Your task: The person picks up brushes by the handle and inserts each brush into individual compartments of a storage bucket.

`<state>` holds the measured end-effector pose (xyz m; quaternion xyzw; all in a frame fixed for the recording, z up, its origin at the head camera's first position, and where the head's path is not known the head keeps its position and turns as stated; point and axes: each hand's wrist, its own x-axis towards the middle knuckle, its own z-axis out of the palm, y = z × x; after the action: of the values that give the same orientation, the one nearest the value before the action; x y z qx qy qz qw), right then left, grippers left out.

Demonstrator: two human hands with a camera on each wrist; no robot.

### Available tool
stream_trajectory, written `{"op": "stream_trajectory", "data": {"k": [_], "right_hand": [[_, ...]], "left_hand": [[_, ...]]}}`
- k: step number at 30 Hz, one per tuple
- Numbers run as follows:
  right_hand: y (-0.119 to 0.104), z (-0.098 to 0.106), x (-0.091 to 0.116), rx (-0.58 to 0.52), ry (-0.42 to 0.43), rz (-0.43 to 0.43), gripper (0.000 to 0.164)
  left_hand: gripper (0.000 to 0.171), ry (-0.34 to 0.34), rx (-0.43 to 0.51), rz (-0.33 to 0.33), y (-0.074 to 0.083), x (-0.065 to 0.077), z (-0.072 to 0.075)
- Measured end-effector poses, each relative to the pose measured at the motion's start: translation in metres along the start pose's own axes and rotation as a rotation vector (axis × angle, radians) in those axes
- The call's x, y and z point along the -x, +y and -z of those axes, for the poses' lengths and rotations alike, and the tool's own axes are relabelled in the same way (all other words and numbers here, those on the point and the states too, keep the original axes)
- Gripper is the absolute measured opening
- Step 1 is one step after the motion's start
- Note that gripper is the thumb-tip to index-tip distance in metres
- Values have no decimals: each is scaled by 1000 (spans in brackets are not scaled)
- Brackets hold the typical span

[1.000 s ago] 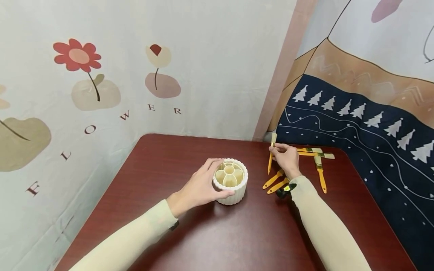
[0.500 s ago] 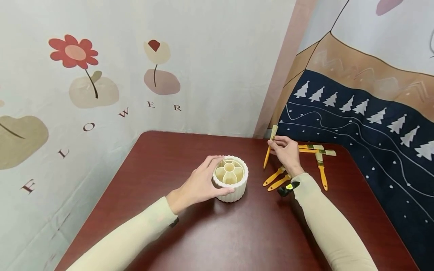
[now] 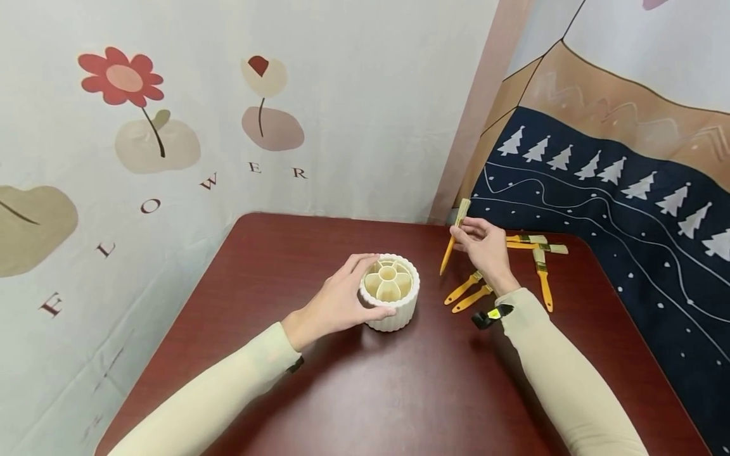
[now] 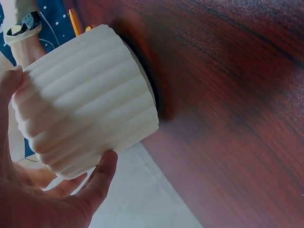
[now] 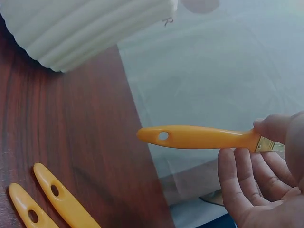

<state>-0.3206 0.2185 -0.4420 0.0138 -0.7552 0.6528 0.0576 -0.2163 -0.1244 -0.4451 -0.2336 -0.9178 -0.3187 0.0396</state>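
Observation:
A white ribbed round holder point(image 3: 399, 315), divided inside into flower-shaped compartments, stands on the table. My left hand point(image 3: 340, 297) grips its near-left side, thumb at the front and fingers over the rim; in the left wrist view the ribbed wall point(image 4: 90, 104) sits between thumb and fingers. Right of the holder, my right hand point(image 3: 486, 248) pinches a paintbrush point(image 3: 448, 254) near its metal band, bristles up and yellow handle pointing down. The right wrist view shows the brush's handle point(image 5: 199, 137) with its hanging hole, between thumb and fingertips.
Two yellow-handled brushes point(image 3: 472, 299) lie just below my right hand. Several more brushes point(image 3: 544, 278) lie at the table's back right. A printed curtain point(image 3: 353, 126) hangs behind the dark red table point(image 3: 285, 253).
My right hand has lifted the paintbrush slightly, its handle end swinging left. My left hand keeps its grip on the holder. The head view has tilted a little downward.

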Motion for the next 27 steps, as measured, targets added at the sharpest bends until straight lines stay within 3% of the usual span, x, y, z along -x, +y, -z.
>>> {"op": "stream_trajectory", "data": {"k": [5,27], "right_hand": [[-6,-2,9,-28,-26,28,52],[-34,-1,42,110,-112,111,46]], "left_hand": [[109,-2,-4,-5,1,0,2],[110,-6,6,-14,1,-1,3]]}}
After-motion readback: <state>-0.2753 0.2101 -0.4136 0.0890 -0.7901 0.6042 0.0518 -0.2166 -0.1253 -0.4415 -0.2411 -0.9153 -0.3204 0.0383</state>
